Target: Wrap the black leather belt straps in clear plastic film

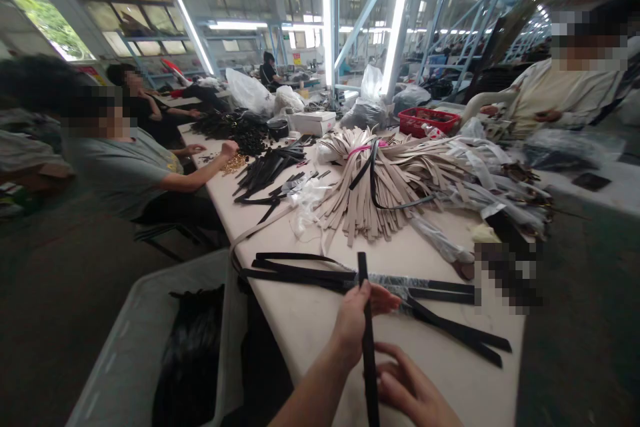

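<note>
Head view looks down a long pale table (320,320) in a workshop. At the bottom edge, the left hand (357,320) pinches a narrow black strap (369,347) near its upper part, fingertips closed on it, and holds it upright so that its top end rises just above the fingers. Below it, the right hand (410,390) sits beside the same strap lower down, fingers curled toward it and touching its edge; whether they fully close on it cannot be told. The strap runs on down out of the bottom of the picture between the 2 hands.

Just behind the hands, a bundle of black straps (350,277) lies flat across the table, running from left to right, with some ends fanning out toward the right edge. Farther back lies a large heap of beige straps (390,187), with 1 pink strip and a black strip across its top. To its left is a pile of more black strips (267,170). A red basket (427,121) stands at the far end, near a white box (314,122).

A seated person in a grey shirt (125,173) at the table's left side rests a hand by small gold-coloured parts (234,163). Another person (560,97) sits at the far right. A grey bin (145,347) holding dark material stands on the floor at the lower left.
</note>
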Action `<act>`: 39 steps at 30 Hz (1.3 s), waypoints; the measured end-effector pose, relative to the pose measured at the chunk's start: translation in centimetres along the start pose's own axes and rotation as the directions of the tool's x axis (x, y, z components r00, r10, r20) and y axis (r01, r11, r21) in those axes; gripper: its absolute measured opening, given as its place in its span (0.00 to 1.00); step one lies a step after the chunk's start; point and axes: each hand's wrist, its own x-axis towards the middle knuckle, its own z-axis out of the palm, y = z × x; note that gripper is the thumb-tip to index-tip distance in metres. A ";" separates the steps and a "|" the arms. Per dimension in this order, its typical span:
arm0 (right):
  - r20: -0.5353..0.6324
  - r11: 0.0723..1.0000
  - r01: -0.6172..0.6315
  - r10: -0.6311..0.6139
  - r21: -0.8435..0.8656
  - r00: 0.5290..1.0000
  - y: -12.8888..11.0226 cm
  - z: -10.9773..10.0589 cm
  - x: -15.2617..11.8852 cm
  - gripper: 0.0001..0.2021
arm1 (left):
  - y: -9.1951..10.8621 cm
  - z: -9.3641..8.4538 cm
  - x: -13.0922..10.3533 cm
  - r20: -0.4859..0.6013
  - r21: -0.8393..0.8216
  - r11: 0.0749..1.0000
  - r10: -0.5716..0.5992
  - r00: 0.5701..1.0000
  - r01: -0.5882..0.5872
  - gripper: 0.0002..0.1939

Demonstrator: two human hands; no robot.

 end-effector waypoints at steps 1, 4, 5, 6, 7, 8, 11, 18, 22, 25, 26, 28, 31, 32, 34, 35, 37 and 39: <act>-0.053 0.993 0.024 -0.018 0.112 0.998 -0.2 0.2 1.2 0.34 | -0.6 0.2 -0.7 0.047 0.076 0.997 -0.029 0.998 0.026 0.27; -0.167 0.958 0.108 -0.065 0.264 0.984 -1.0 0.3 3.7 0.30 | -0.9 -0.4 -1.6 0.130 0.268 0.963 -0.066 0.989 0.030 0.26; -0.175 0.956 0.133 -0.089 0.263 0.981 -1.2 0.2 4.0 0.26 | -0.3 -1.0 -1.3 0.132 0.317 0.948 -0.033 0.991 -0.011 0.25; -0.183 0.951 0.160 -0.113 0.266 0.977 -1.3 0.0 4.2 0.23 | 0.5 -1.9 -0.7 0.111 0.375 0.924 0.029 0.993 -0.069 0.24; -0.188 0.943 0.180 -0.130 0.280 0.974 -1.2 -0.2 4.4 0.20 | 1.6 -2.9 0.2 0.063 0.456 0.880 0.117 0.991 -0.133 0.22; -0.190 0.933 0.194 -0.140 0.302 0.972 -1.1 -0.4 4.5 0.18 | 2.8 -3.9 1.4 -0.003 0.569 0.802 0.224 0.975 -0.182 0.20; -0.199 0.877 0.216 -0.142 0.429 0.970 0.1 -1.0 5.1 0.16 | 6.9 -7.0 6.3 -0.124 0.891 0.436 0.508 0.852 -0.130 0.12; -0.114 0.803 0.148 -0.100 0.577 0.988 3.8 -1.4 8.0 0.20 | 14.6 -10.0 20.0 -0.136 0.986 0.164 0.611 0.780 0.043 0.07; -0.073 0.840 0.102 -0.075 0.534 0.995 4.7 -1.7 9.1 0.23 | 16.7 -11.4 25.9 -0.177 0.984 0.117 0.606 0.775 0.133 0.11; -0.093 0.850 0.117 -0.081 0.513 0.992 4.9 -1.9 9.7 0.24 | 17.8 -12.6 28.9 -0.223 0.975 0.133 0.570 0.791 0.179 0.08; -0.104 0.854 0.130 -0.089 0.504 0.991 4.9 -1.9 9.9 0.24 | 18.1 -12.9 29.7 -0.231 0.973 0.145 0.559 0.796 0.180 0.08; -0.119 0.867 0.140 -0.095 0.479 0.988 5.0 -2.0 10.2 0.25 | 18.8 -13.5 31.0 -0.236 0.970 0.181 0.544 0.805 0.162 0.09; -0.108 0.886 0.117 -0.076 0.449 0.991 5.0 -2.1 10.4 0.26 | 20.1 -13.7 32.3 -0.245 0.954 0.279 0.517 0.820 0.109 0.08; -0.097 0.890 0.102 -0.065 0.444 0.993 5.0 -2.1 10.4 0.26 | 20.5 -13.7 32.5 -0.252 0.942 0.324 0.505 0.826 0.089 0.08; -0.071 0.893 0.073 -0.046 0.444 0.996 4.9 -2.2 10.4 0.26 | 21.4 -13.4 32.8 -0.271 0.904 0.423 0.474 0.838 0.053 0.10; -0.064 0.893 0.065 -0.041 0.446 0.997 4.9 -2.2 10.4 0.27 | 21.8 -13.1 32.8 -0.282 0.880 0.474 0.456 0.844 0.038 0.11; -0.064 0.893 0.064 -0.039 0.445 0.997 4.9 -2.2 10.5 0.27 | 22.7 -12.5 32.6 -0.299 0.824 0.567 0.420 0.857 0.010 0.11; -0.079 0.896 0.076 -0.046 0.437 0.996 5.0 -2.2 10.5 0.27 | 23.4 -11.6 32.2 -0.297 0.764 0.645 0.392 0.871 -0.030 0.10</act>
